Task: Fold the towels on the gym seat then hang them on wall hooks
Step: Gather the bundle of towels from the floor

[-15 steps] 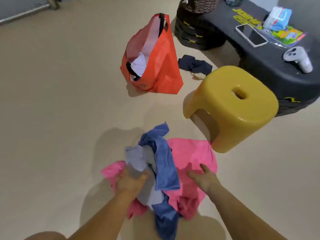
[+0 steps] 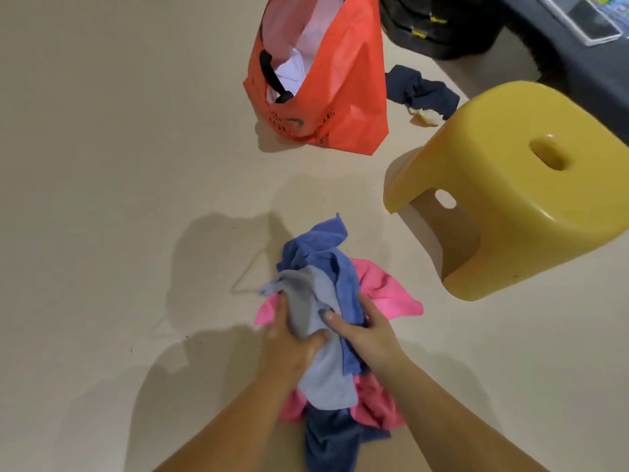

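Note:
A bundle of towels is gathered between both hands above the beige floor: a pale grey-blue towel on top, a darker blue towel behind it, and a pink towel underneath, spreading right. My left hand grips the bundle from the left, fingers closed into the pale towel. My right hand clasps the bundle from the right, thumb on the pale towel. A dark blue end hangs down between my forearms. The yellow plastic stool stands to the right, its top bare.
An orange bag with white cloth inside stands on the floor ahead. A dark navy cloth lies crumpled behind the stool. Stacked black tyres and a dark table with a phone fill the top right.
My right hand has moved from lying flat on the pink towel to clasping the bundle beside my left hand. The towels are now bunched together and lifted, and the view has shifted closer.

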A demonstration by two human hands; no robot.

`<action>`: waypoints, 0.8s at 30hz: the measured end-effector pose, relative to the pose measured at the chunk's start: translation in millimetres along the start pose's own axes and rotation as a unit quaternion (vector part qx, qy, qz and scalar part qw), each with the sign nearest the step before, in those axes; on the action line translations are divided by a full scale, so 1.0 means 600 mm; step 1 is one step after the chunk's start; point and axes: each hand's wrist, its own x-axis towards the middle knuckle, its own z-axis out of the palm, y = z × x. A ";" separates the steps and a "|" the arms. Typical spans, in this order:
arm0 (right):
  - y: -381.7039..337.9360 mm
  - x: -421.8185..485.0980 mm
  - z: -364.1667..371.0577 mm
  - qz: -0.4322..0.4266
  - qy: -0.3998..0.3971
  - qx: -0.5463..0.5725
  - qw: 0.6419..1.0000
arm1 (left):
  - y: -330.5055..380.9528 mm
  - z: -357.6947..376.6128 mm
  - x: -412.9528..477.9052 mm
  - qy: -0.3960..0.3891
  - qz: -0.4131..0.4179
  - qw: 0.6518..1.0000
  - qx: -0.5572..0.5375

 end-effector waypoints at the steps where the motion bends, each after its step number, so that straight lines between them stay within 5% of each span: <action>1: -0.007 0.002 0.007 -0.017 -0.002 -0.033 0.999 | 0.009 0.010 0.000 -0.017 0.020 0.999 0.022; 4: -0.035 -0.001 -0.004 -0.020 -0.011 -0.034 0.999 | 0.038 0.024 0.000 -0.092 0.007 0.995 0.032; 8: -0.102 -0.029 -0.041 0.016 -0.063 0.040 0.997 | 0.066 0.004 -0.003 -0.115 -0.039 0.988 -0.100; 17: -0.287 -0.211 -0.068 -0.056 -0.076 0.008 0.996 | 0.273 -0.135 -0.180 -0.154 0.104 0.975 -0.121; 24: -0.481 -0.542 -0.122 -0.061 -0.029 0.064 0.996 | 0.466 -0.244 -0.480 -0.204 0.174 0.958 -0.102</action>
